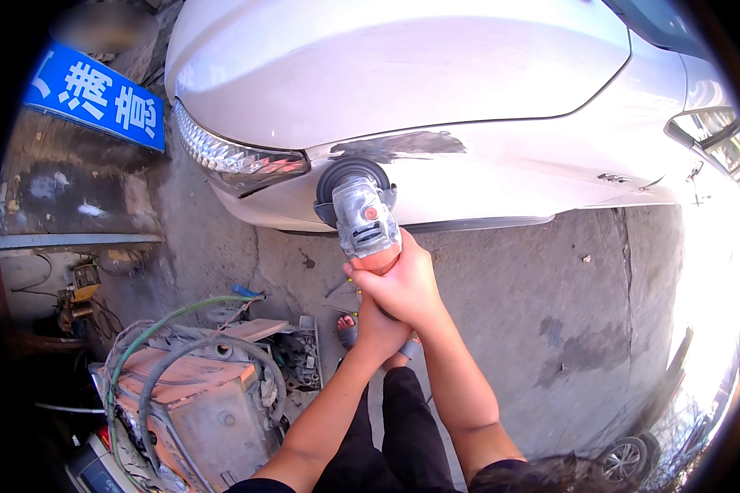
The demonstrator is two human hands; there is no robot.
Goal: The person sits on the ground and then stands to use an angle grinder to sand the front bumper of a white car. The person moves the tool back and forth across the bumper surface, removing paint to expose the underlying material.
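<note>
In the head view, I have 2 hands on a grinder, an orange-bodied power tool with a scuffed grey metal head (366, 218), held in front of me just beside the white car (460, 74). My right hand (407, 283) is closed around the orange body right behind the metal head, its fingers wrapped and thumb laid across. My left hand (378, 327) is closed around the tool just behind the right, though most of those fingers are hidden.

The grinder's black disc (335, 177) faces the car's side panel; I cannot tell whether it touches. Just beyond the disc, a dark grey scraped patch (403, 145) runs along the pale paint. The car's headlight (222, 148) sits left of the grinder, and farther left is a blue sign (99, 97) with white lettering.

To the grinder's lower left, an orange and grey machine (197, 394) stands on the concrete floor (501, 287), with a green hose (173, 314) and a grey hose (275, 370) looped over it. Below the grinder are my sandalled feet and black trousers (411, 427). A car wheel (623, 460) is well apart from the grinder, at lower right.
</note>
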